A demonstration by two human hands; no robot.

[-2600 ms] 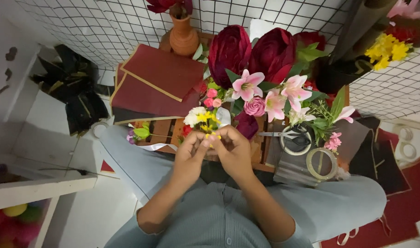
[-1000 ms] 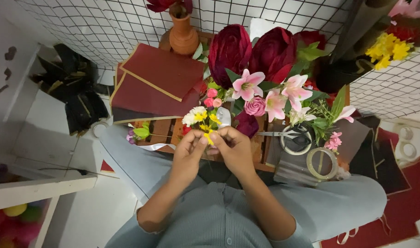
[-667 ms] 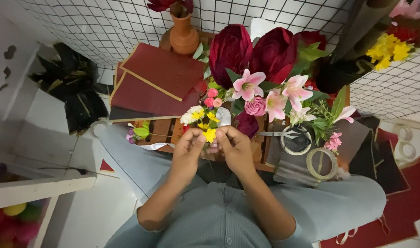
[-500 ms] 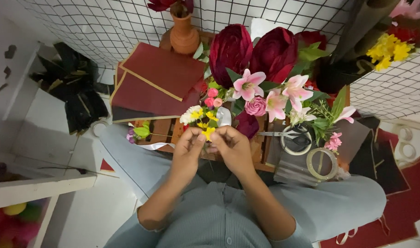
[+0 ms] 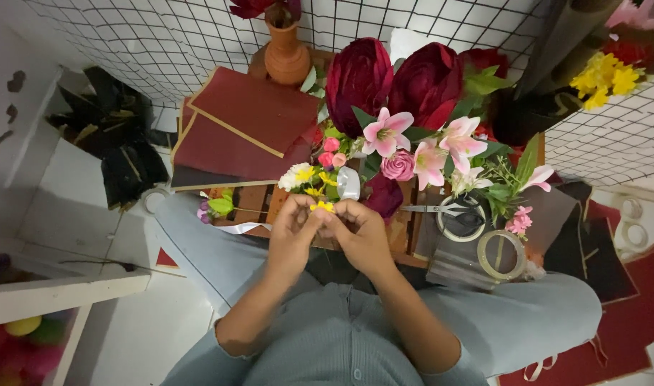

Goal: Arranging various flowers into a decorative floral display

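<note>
My left hand and my right hand meet over my lap, fingertips pinched together on a small sprig of yellow flowers. Just beyond the fingertips lie a white and yellow daisy cluster and small pink buds. Behind them rise two big dark red blooms with pink lilies and a pink rose. The sprig's stem is hidden by my fingers.
A wooden crate bears the flowers. Scissors and a tape roll lie to the right. Dark red sheets and a clay vase sit behind, black wrapping at left, a wire grid beyond.
Both hands have stayed together in the same spot. The yellow sprig has shifted slightly between the fingertips.
</note>
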